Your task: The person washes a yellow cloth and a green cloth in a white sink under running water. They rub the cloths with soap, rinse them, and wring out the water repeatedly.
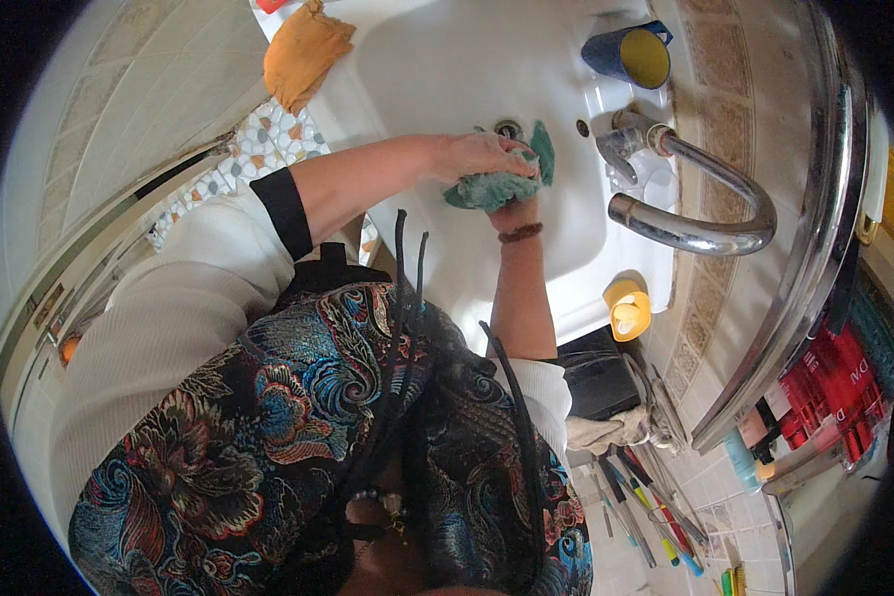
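Observation:
Over a white washbasin (447, 67), both hands are bunched around a wet-looking green cloth (492, 191). My left hand (480, 158) lies across the top, its fingers curled into the fabric. From below comes my right hand (516, 211), with a brown band on its wrist; the cloth covers most of its fingers. One flap of the cloth sticks out beyond the hands, near the drain (508, 130). To the right, a chrome faucet (700, 227) curves over the basin's edge, its spout end apart from the hands. I cannot see any water running.
An orange cloth (307, 56) drapes over the basin's left rim. On the right ledge stand a dark blue mug (603, 54) with a yellow inside and a yellow cup (629, 287) holding pale rounded things. A metal-framed mirror (797, 298) edges the tiled wall; several brushes (655, 506) hang lower right.

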Available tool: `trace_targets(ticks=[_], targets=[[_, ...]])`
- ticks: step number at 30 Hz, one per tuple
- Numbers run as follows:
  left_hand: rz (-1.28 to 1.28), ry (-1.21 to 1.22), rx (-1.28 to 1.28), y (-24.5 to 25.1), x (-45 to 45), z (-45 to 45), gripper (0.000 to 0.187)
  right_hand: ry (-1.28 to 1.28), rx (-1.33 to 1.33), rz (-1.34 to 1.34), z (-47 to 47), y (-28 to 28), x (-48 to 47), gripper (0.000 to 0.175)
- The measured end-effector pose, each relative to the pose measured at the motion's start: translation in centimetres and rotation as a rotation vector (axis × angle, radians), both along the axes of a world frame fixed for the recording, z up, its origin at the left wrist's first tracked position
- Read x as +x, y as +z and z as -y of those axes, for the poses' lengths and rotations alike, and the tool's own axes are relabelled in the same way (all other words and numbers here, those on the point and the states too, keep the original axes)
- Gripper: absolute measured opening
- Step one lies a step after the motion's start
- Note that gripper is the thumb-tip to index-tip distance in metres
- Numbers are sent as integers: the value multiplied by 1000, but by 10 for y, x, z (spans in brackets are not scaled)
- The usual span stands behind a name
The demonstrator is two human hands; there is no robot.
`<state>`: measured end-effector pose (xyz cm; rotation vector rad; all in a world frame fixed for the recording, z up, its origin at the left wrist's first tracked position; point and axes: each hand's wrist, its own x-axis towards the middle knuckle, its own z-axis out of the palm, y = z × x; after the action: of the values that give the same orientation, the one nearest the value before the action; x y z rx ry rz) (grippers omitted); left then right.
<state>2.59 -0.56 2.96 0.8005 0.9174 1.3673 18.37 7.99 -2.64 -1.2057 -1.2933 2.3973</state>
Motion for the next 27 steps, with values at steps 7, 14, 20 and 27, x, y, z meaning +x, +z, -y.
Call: trace_targets(ticks=[7,14,20,27], targets=[[493,267,-570,-21,-29,2,50,219,484,188,-45,39,-22,41],[1352,-15,-143,-52,5,18,48,40,922,531,72,46,-76,42],[1160,237,-654,-33,10,23,35,-20,907,653,82,88,-79,35],[862,425,-757,-23,33,-2,33,-152,965,495,26,69,-83,30]])
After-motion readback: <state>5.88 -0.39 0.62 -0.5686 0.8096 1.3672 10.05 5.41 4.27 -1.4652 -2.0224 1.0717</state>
